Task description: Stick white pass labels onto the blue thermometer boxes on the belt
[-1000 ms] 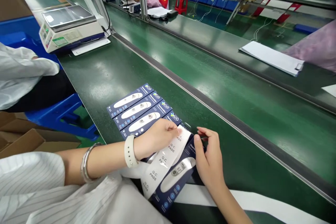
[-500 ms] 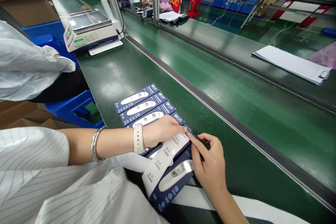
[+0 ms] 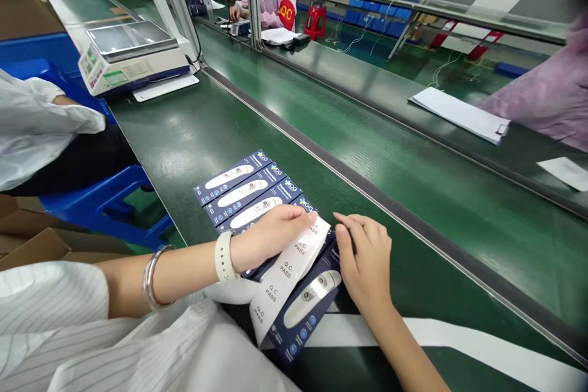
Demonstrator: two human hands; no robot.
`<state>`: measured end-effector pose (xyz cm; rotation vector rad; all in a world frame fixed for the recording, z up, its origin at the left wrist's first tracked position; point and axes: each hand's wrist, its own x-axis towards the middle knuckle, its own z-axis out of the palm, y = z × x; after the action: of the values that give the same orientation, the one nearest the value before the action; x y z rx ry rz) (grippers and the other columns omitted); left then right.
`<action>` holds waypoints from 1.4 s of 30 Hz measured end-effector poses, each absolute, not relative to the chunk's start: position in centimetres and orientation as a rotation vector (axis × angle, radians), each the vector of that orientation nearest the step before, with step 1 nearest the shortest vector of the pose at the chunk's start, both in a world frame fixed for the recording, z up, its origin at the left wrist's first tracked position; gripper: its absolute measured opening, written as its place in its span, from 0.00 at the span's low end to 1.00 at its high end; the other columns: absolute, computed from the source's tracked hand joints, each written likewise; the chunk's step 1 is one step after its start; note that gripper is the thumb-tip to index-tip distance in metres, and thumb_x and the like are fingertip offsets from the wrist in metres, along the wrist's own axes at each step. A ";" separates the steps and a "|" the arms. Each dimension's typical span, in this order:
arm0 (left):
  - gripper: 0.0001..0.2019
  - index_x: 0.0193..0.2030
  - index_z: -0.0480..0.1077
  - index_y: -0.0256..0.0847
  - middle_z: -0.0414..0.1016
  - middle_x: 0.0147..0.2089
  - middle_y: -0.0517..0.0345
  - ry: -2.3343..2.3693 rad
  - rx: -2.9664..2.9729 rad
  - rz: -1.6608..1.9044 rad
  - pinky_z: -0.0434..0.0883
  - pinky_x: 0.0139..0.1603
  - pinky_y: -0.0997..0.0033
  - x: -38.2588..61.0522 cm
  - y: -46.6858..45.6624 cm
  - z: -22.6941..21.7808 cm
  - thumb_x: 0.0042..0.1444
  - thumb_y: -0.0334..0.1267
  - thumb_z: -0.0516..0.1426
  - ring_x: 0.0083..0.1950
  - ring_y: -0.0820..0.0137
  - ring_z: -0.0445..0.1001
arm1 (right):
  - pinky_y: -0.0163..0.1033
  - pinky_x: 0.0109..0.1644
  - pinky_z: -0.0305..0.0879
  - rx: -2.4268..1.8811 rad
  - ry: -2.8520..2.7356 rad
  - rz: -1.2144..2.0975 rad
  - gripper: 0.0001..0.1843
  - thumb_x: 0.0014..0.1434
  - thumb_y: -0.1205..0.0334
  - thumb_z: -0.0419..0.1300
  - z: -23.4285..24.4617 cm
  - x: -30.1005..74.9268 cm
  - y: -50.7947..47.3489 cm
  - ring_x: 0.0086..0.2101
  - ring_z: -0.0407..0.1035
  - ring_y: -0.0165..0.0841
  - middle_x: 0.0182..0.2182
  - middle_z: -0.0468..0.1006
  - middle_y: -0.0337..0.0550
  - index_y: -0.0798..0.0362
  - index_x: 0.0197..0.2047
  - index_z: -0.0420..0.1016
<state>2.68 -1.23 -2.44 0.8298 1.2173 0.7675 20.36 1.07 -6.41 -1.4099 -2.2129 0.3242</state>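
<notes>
The label strip (image 3: pixel 283 278) in my fingers is smooth, pale and slightly glossy, printed over and over with "Q.C. PASS", and it hangs in a long, supple curve towards my lap. Under it lies a slim oblong box (image 3: pixel 316 303) of dark blue printed card, crisp at the edges, with a rounded white thermometer pictured on its face. More flat blue boxes (image 3: pixel 248 187) lie side by side just beyond, on the sleek green bench (image 3: pixel 169 135). A flat white band (image 3: pixel 436 332) runs across the bench behind my right forearm.

My left hand (image 3: pixel 273 233) pinches the strip's upper end between thumb and fingers — the strip slants down from that grip, across the front box's left part. My right hand (image 3: pixel 367 257) is at the box's upper right edge, fingers loosely curved, thumb and forefinger parted with nothing visible between them — whether the thumb touches the card, I can't tell.
</notes>
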 end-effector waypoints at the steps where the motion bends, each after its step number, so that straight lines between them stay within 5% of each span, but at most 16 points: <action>1: 0.18 0.24 0.59 0.38 0.55 0.19 0.67 1.217 0.890 0.779 0.51 0.18 0.79 2.8 -1.3 -2.3 0.54 0.52 0.51 0.19 0.80 0.52 | 0.48 0.45 0.55 -1.361 -2.122 0.399 0.16 0.61 0.54 0.46 -6.2 20.3 0.6 0.44 0.59 0.39 0.39 0.69 0.45 0.49 0.45 0.70; 4: 0.18 0.24 0.57 0.37 0.52 0.20 0.67 1.205 1.074 0.805 0.48 0.19 0.79 3.3 -1.4 -1.9 0.56 0.51 0.48 0.21 0.80 0.49 | 0.44 0.46 0.59 -1.237 -1.831 0.801 0.17 0.61 0.56 0.48 -5.6 20.0 -1.0 0.44 0.62 0.35 0.41 0.69 0.44 0.48 0.52 0.62; 8: 0.17 0.26 0.60 0.37 0.55 0.22 0.66 1.164 1.246 0.846 0.51 0.21 0.78 4.0 -1.8 -1.9 0.57 0.48 0.48 0.23 0.80 0.53 | 0.38 0.40 0.64 -1.223 -1.495 1.096 0.14 0.57 0.57 0.55 -5.0 19.4 -2.5 0.38 0.65 0.32 0.38 0.69 0.43 0.49 0.47 0.63; 13: 0.15 0.51 0.60 0.43 0.66 0.43 0.58 1.098 1.432 0.931 0.62 0.34 0.76 4.2 -2.2 -2.0 0.57 0.41 0.51 0.36 0.75 0.65 | 0.32 0.35 0.64 -1.236 -1.430 1.109 0.10 0.58 0.58 0.54 -4.6 19.3 -3.0 0.35 0.66 0.28 0.36 0.70 0.40 0.49 0.44 0.64; 17: 0.08 0.37 0.64 0.39 0.66 0.32 0.62 1.132 1.497 0.930 0.59 0.30 0.78 4.3 -2.0 -2.2 0.58 0.41 0.49 0.31 0.77 0.62 | 0.35 0.38 0.63 -1.264 -1.534 1.061 0.10 0.59 0.58 0.53 -4.6 19.7 -3.5 0.38 0.66 0.30 0.38 0.70 0.41 0.49 0.45 0.64; 22: 0.19 0.21 0.53 0.38 0.48 0.20 0.67 1.230 1.439 0.875 0.49 0.21 0.77 5.1 -1.9 -2.7 0.57 0.48 0.49 0.23 0.79 0.48 | 0.36 0.35 0.59 -1.308 -1.746 0.909 0.07 0.59 0.58 0.52 -4.6 20.2 -4.0 0.31 0.63 0.29 0.30 0.69 0.38 0.51 0.35 0.65; 25: 0.22 0.19 0.48 0.38 0.44 0.19 0.67 1.250 1.433 0.808 0.46 0.21 0.75 5.8 -2.2 -2.9 0.57 0.50 0.46 0.23 0.78 0.46 | 0.35 0.33 0.55 -1.389 -1.817 0.763 0.12 0.59 0.57 0.50 -4.8 20.7 -3.9 0.27 0.59 0.28 0.24 0.65 0.36 0.52 0.27 0.62; 29: 0.18 0.20 0.53 0.38 0.50 0.20 0.67 1.286 1.428 0.725 0.50 0.21 0.76 6.5 -2.6 -2.9 0.58 0.45 0.47 0.23 0.78 0.50 | 0.37 0.35 0.54 -1.429 -1.872 0.621 0.13 0.60 0.57 0.50 -5.9 21.5 -3.8 0.28 0.58 0.29 0.23 0.65 0.36 0.52 0.25 0.61; 35: 0.15 0.24 0.58 0.39 0.64 0.19 0.62 1.250 0.943 0.536 0.61 0.17 0.76 7.4 -2.2 -2.9 0.55 0.48 0.49 0.21 0.70 0.70 | 0.40 0.40 0.56 -1.418 -1.870 0.572 0.08 0.61 0.59 0.47 -7.8 23.9 -3.3 0.36 0.61 0.33 0.32 0.68 0.41 0.51 0.37 0.64; 42: 0.15 0.25 0.65 0.35 0.72 0.22 0.54 1.268 0.759 0.506 0.68 0.20 0.74 8.4 -0.9 -2.3 0.54 0.44 0.51 0.21 0.69 0.72 | 0.42 0.40 0.57 -1.146 -2.191 0.533 0.19 0.61 0.63 0.45 -9.3 25.7 -1.9 0.35 0.61 0.34 0.34 0.68 0.43 0.53 0.56 0.56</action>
<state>8.41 -0.93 -2.32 0.7590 1.2678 0.5057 25.66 -1.92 -9.28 -1.1460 -2.1914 0.5329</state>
